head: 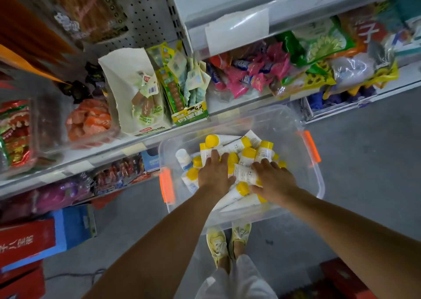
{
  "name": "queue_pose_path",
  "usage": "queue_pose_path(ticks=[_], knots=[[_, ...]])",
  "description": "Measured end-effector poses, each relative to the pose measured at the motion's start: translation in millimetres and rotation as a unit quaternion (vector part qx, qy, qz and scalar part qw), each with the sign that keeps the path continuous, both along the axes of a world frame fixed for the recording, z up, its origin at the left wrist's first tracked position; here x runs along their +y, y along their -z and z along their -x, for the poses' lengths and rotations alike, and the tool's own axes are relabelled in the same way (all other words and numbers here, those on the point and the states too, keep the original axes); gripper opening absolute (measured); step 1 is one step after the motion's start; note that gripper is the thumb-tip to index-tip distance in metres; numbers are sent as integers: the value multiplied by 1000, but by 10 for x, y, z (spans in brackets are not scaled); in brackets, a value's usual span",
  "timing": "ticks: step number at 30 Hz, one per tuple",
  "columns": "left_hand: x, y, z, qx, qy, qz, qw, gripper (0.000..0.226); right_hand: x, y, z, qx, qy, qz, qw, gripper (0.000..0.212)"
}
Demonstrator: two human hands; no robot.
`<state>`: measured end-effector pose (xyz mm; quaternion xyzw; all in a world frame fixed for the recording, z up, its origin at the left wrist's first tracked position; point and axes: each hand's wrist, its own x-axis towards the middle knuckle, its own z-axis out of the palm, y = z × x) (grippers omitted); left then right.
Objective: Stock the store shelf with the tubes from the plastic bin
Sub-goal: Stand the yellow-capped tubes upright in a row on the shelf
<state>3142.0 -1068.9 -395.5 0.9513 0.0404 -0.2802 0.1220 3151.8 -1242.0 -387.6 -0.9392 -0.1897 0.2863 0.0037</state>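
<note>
A clear plastic bin (317, 180) with orange latches stands on the floor in front of the shelves. It holds several white tubes with yellow caps (248, 155) in a loose heap. Both my hands are down inside it. My left hand (215, 173) lies on the heap with its fingers stretched forward over the tubes. Just to its right, my right hand (273, 178) has fingers and thumb curled round the end of one white tube (245, 173). The store shelf (136, 147) runs just beyond the bin, packed with snack bags.
Snack bags fill the shelf at left (134, 93) and the right-hand shelf (296, 71). Red and blue cartons (45, 235) stand on the floor at left, and a red crate (341, 278) at lower right. My feet (227, 241) are just behind the bin.
</note>
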Motion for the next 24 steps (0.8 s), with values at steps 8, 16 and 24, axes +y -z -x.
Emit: queue_pose_path(ticks=[8, 16, 24], knots=[[-31, -104, -76, 17, 29, 38, 999, 52, 133, -3, 67, 14, 39, 26, 999, 44], [415, -636, 78, -10, -131, 143, 981, 52, 211, -590, 57, 36, 153, -4, 988, 37], [791, -1350, 324, 3, -451, 396, 800, 12, 193, -1434, 131, 89, 452, -259, 849, 32]])
